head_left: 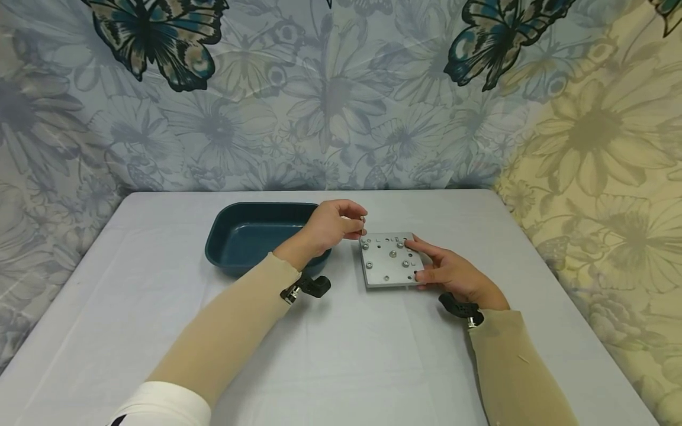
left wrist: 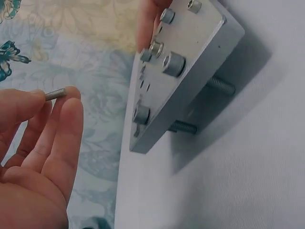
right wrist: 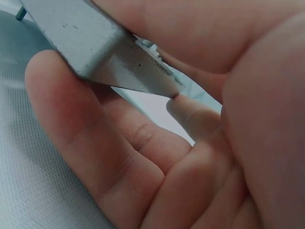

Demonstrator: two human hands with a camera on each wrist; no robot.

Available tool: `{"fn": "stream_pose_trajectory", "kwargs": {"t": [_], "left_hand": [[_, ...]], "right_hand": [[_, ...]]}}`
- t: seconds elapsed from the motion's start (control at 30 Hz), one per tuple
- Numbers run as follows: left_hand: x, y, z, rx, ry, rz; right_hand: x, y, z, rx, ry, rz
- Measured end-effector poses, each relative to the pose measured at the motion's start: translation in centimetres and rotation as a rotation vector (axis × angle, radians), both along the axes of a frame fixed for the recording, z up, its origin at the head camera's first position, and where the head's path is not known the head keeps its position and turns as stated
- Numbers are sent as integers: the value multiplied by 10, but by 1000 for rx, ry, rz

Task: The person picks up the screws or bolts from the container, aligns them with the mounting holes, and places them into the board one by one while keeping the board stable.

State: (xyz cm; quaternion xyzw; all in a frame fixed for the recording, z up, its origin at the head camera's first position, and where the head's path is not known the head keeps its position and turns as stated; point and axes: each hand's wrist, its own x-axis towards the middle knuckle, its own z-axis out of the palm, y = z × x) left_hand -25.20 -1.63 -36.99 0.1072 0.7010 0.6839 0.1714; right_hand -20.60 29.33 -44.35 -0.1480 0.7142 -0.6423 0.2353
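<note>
My left hand (head_left: 331, 226) pinches a small metal pin (left wrist: 55, 94) between thumb and fingertips, just off the back left corner of a metal plate (head_left: 379, 267). The pin is short and grey, with its ends partly covered by the fingers. Several socket-head screws (left wrist: 173, 64) sit in the plate's top, among small holes. Threaded screw ends (left wrist: 222, 86) stick out below it. My right hand (head_left: 453, 273) grips the plate by its right side, thumb at the near right corner and a finger on top. In the right wrist view, fingers (right wrist: 71, 102) curl under the plate's edge.
A dark teal plastic tray (head_left: 226, 266) stands left of the plate, partly behind my left hand and forearm. Both rest over a table with a white cloth (head_left: 362, 349). A patterned curtain with butterflies (head_left: 335, 118) hangs behind the table's far edge.
</note>
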Motion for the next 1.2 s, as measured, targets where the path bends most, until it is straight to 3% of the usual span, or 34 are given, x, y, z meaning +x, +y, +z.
{"fn": "stream_pose_trajectory", "kwargs": {"t": [0.13, 0.33, 0.7, 0.87, 1.2], "left_hand": [[0, 10, -1, -73, 44, -11], [-1, 22, -10, -303, 175, 15], [-2, 42, -23, -511, 347, -17], [-2, 44, -29, -553, 374, -21], [-1, 45, -31, -527, 353, -62]], "right_hand": [[0, 0, 1, -3, -10, -5], [1, -1, 2, -6, -15, -4], [1, 0, 3, 0, -30, -14], [0, -2, 3, 10, -22, -17], [1, -1, 3, -5, -18, -15]]}}
